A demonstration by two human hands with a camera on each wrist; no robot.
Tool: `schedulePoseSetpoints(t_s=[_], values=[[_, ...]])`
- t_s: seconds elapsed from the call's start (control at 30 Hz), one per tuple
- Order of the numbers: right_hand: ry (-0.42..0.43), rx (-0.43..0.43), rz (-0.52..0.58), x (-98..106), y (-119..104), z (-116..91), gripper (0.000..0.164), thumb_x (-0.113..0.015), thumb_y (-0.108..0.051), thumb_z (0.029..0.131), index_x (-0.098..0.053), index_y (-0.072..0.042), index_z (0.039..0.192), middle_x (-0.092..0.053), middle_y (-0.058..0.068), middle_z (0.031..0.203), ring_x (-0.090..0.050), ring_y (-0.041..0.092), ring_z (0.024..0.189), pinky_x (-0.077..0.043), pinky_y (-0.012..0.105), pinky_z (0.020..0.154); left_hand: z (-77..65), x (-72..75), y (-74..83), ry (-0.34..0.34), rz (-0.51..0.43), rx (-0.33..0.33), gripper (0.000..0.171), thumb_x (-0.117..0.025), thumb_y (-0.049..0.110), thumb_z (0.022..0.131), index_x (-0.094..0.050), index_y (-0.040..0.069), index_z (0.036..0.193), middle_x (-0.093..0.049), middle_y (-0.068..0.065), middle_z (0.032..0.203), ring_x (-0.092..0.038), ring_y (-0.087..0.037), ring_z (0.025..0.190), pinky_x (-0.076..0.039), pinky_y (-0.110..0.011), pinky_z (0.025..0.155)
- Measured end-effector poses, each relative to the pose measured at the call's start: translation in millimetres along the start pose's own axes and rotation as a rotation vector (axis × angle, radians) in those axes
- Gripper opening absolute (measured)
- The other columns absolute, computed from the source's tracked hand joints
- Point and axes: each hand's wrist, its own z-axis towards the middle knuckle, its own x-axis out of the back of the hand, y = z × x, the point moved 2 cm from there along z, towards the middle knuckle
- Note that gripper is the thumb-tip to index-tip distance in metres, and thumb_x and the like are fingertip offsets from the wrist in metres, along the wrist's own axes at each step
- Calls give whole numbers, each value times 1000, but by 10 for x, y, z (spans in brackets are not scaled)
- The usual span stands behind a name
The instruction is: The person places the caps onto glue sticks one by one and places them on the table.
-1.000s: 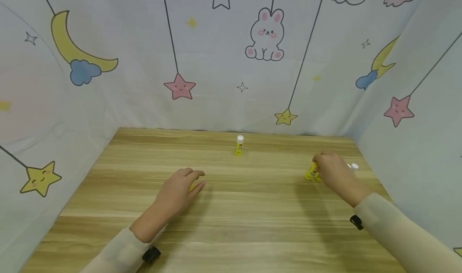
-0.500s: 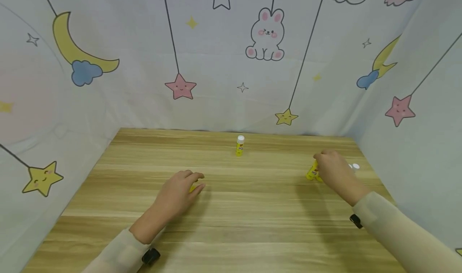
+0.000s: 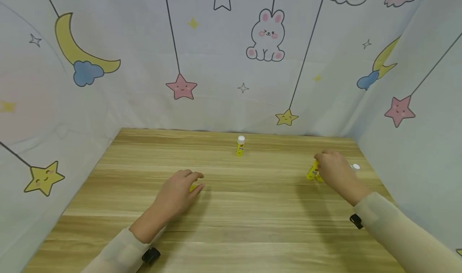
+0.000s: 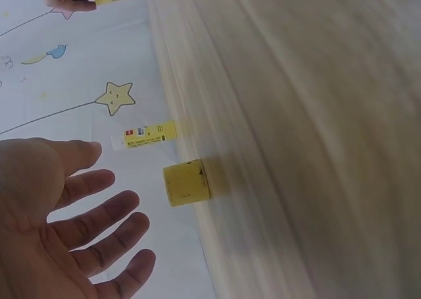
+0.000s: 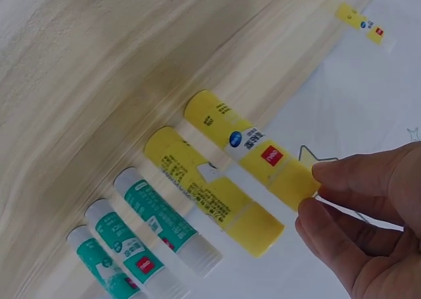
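My right hand (image 3: 335, 169) pinches the yellow cap end of a large yellow glue stick (image 5: 247, 147) between thumb and fingertips. Beside that stick is a second large yellow glue stick (image 5: 210, 187), then three green glue sticks (image 5: 135, 249) with white caps, lined up in a row. In the head view the hand covers most of this row. At the left of the table, my left hand (image 3: 178, 191) hovers with spread, relaxed fingers over a small yellow block (image 4: 187, 182). The left wrist view shows a gap between those fingers and the block.
Toward the back middle of the wooden table (image 3: 231, 225) stands a small yellow glue stick (image 3: 240, 146) with a white cap. A white cloth (image 3: 223, 52) printed with moons, stars and a rabbit hangs behind the table and along both sides.
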Motion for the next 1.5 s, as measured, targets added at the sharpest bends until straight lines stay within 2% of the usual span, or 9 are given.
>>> schedulePoseSetpoints(t_s=[0.2,0.43,0.63,0.77,0.93,1.13,1.3,1.5], values=[[23,5,29,42,-195,3,28,-72,-3,79,-66,3,106,-63,21,103,-58,39,93,-49,50,77,-18,-1,-27,2,31,8,31,-71,31,84,-66,14,110,-63,-2,94,-58,-18,87,-51,-35,74],[85,39,96,6,-548,95,29,-73,-13,82,-66,-3,108,-64,14,106,-58,33,97,-49,47,81,-28,-3,-54,5,36,15,33,-71,33,84,-66,14,110,-62,-2,93,-57,-19,86,-51,-35,72],[28,-17,163,-95,-751,211,35,-69,-25,86,-63,-7,115,-61,12,114,-57,32,103,-47,48,85,-56,-9,-73,-14,22,67,33,-72,34,83,-66,15,109,-60,-2,95,-56,-19,89,-49,-36,75],[-4,-43,242,-208,-883,318,40,-67,-29,87,-60,-8,120,-61,11,115,-58,29,102,-48,47,83,-72,-19,-87,-42,11,107,34,-71,35,83,-65,16,111,-59,-2,98,-55,-19,92,-49,-37,77],[-1,-75,410,-418,-1049,463,46,-69,-29,86,-57,-8,125,-60,9,119,-59,26,101,-51,42,80,-76,-34,-86,-73,11,117,40,-72,37,82,-63,17,115,-59,-1,103,-56,-21,97,-49,-40,80],[22,-144,701,-681,-1214,694,49,-70,-24,86,-53,-8,129,-56,11,126,-57,26,108,-51,36,85,-95,-12,-89,-103,-5,147,49,-75,39,78,-61,17,119,-58,-3,107,-55,-23,100,-49,-41,81],[16,-235,855,-820,-1306,884,50,-67,-25,88,-49,-7,132,-53,9,130,-54,25,113,-48,38,88,-116,16,-90,-113,3,155,54,-76,41,76,-59,17,121,-58,-4,109,-56,-23,101,-50,-41,82],[33,-319,1069,-983,-1327,1059,50,-66,-17,88,-48,-6,133,-52,10,130,-51,27,117,-46,38,92,-127,23,-80,-118,26,161,57,-77,42,75,-59,17,121,-58,-5,111,-56,-24,102,-50,-42,81]])
